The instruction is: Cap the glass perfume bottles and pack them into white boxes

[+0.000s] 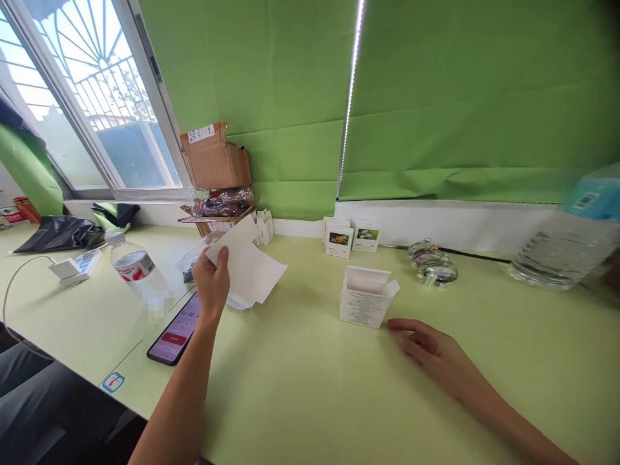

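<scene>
My right hand [431,352] lies low over the green tabletop [310,400], fingers loosely curled and a little spread, with nothing in their grasp. The index fingertip is just beside the lower right corner of the white box [365,300]; I can't tell whether it touches. My left hand [213,278] is raised, thumb and fingers pinched together on the left edge of the white paper [256,261].

Near my left wrist lies the phone [174,332], its screen lit, partly hidden by my forearm. The box stands upright ahead of my right hand, its mouth pointing up, one flap raised at the back and another sticking out to the right. Its printed face is turned toward me; I can't make out a clear long axis. The paper hangs in the air left of the box, well apart from it, slanting from my grip down to the right.

Farther off, the water bottle [138,268] stands to the left. Beyond the box, small picture boxes [339,239] stand by the wall, with shiny rounded objects [433,263] to their right.
</scene>
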`<state>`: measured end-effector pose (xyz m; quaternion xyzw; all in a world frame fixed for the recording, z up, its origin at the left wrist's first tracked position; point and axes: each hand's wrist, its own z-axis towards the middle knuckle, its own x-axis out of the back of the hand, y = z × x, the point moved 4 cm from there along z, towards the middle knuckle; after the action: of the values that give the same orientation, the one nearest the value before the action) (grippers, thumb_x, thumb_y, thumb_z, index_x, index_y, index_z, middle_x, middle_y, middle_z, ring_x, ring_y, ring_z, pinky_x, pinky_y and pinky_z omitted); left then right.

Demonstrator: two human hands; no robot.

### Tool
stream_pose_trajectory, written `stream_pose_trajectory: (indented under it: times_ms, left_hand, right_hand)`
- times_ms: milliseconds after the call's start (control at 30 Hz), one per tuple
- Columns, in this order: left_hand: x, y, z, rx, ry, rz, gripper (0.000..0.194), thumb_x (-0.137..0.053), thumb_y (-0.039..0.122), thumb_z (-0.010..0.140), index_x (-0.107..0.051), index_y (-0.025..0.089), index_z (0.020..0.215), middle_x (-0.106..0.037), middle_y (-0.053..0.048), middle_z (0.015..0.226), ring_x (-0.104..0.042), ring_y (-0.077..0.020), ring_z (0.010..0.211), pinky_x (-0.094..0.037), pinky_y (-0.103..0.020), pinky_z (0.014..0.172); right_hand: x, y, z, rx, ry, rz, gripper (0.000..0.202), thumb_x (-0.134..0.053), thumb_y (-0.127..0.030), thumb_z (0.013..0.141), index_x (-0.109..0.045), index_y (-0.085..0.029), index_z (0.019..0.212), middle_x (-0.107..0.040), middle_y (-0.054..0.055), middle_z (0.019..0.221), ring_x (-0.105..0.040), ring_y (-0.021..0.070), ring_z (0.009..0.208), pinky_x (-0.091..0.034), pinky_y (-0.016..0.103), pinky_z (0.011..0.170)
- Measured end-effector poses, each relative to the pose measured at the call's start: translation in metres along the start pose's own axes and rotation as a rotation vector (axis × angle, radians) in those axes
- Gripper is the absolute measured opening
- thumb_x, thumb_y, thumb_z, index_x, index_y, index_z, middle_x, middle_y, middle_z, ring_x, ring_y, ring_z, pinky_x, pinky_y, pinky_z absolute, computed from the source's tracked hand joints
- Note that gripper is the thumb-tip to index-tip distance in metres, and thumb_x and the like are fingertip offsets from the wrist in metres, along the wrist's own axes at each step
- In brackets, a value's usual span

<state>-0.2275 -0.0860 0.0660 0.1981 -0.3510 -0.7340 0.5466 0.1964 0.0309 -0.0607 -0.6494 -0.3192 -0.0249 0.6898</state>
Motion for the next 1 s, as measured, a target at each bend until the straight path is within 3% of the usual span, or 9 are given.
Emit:
stream_pose_trajectory:
  times_ms: [100,267,367,467,567,733,867,1000]
  left_hand:
    - [-0.011,0.018,-0.016,0.029,-0.030,-0.206,0.031,-0.059,0.041,0.080,-0.064,0.015,0.095,-0.066,-0.003,0.084,-0.059,-0.0148,0.075,-0.046,-0.023,0.066]
    - [-0.036,0.052,-0.060,0.141,-0.225,-0.511,0.039,-0.060,0.036,0.081,-0.060,0.016,0.115,-0.067,-0.006,0.094,-0.062,-0.0162,0.081,-0.048,-0.024,0.070]
    - [-0.045,0.071,-0.092,0.197,-0.351,-0.563,0.041,-0.057,0.037,0.084,-0.057,0.018,0.121,-0.066,-0.007,0.109,-0.062,-0.0194,0.095,-0.049,-0.027,0.079]
    - [-0.052,0.086,-0.120,0.194,-0.533,-0.524,0.042,-0.051,0.039,0.088,-0.056,0.021,0.125,-0.061,-0.006,0.123,-0.055,-0.0227,0.114,-0.045,-0.031,0.095]
    - [-0.057,0.097,-0.141,0.099,-0.737,-0.491,0.041,-0.042,0.038,0.091,-0.054,0.025,0.128,-0.052,-0.005,0.135,-0.044,-0.0243,0.128,-0.036,-0.037,0.106]
    - [-0.055,0.111,-0.157,-0.191,-0.927,-0.441,0.046,-0.036,0.048,0.090,-0.053,0.030,0.129,-0.034,-0.004,0.148,-0.032,-0.0301,0.135,-0.036,-0.047,0.106]
    - [-0.056,0.119,-0.167,-0.356,-1.013,-0.433,0.068,-0.037,0.072,0.077,-0.051,0.032,0.130,-0.028,-0.006,0.150,-0.028,-0.0362,0.135,-0.037,-0.052,0.104]
    - [-0.062,0.119,-0.178,-0.420,-1.034,-0.360,0.065,-0.045,0.068,0.076,-0.050,0.033,0.131,-0.032,-0.007,0.148,-0.019,-0.0352,0.139,-0.032,-0.055,0.106]
  right_hand:
    - [-0.007,-0.018,-0.009,0.028,-0.051,0.026,0.044,-0.052,-0.051,0.082,-0.062,-0.019,0.109,-0.067,0.008,0.088,-0.059,0.0216,0.077,-0.047,0.032,0.065]
    - [-0.030,-0.056,-0.042,0.084,-0.329,0.206,0.038,-0.055,-0.046,0.083,-0.063,-0.019,0.109,-0.065,0.009,0.104,-0.058,0.0204,0.085,-0.047,0.033,0.073]
    - [-0.039,-0.076,-0.060,0.158,-0.394,0.291,0.045,-0.062,-0.039,0.081,-0.056,-0.022,0.123,-0.063,0.008,0.110,-0.055,0.0168,0.081,-0.046,0.034,0.077]
    - [-0.042,-0.089,-0.069,0.243,-0.381,0.357,0.037,-0.058,-0.040,0.085,-0.060,-0.020,0.116,-0.063,0.007,0.098,-0.053,0.0153,0.076,-0.045,0.032,0.073]
    - [-0.039,-0.093,-0.071,0.277,-0.293,0.415,0.030,-0.049,-0.042,0.090,-0.064,-0.017,0.099,-0.058,0.004,0.080,-0.052,0.0140,0.070,-0.044,0.029,0.067]
    - [-0.034,-0.093,-0.069,0.276,-0.218,0.469,0.030,-0.049,-0.043,0.090,-0.063,-0.017,0.099,-0.055,0.002,0.075,-0.052,0.0135,0.067,-0.044,0.028,0.065]
    - [-0.031,-0.097,-0.071,0.280,-0.225,0.533,0.036,-0.049,-0.047,0.089,-0.062,-0.017,0.105,-0.057,0.003,0.076,-0.053,0.0138,0.066,-0.045,0.029,0.065]
    - [-0.032,-0.100,-0.073,0.312,-0.243,0.579,0.041,-0.049,-0.049,0.089,-0.062,-0.016,0.109,-0.058,0.005,0.081,-0.053,0.0138,0.069,-0.045,0.029,0.065]
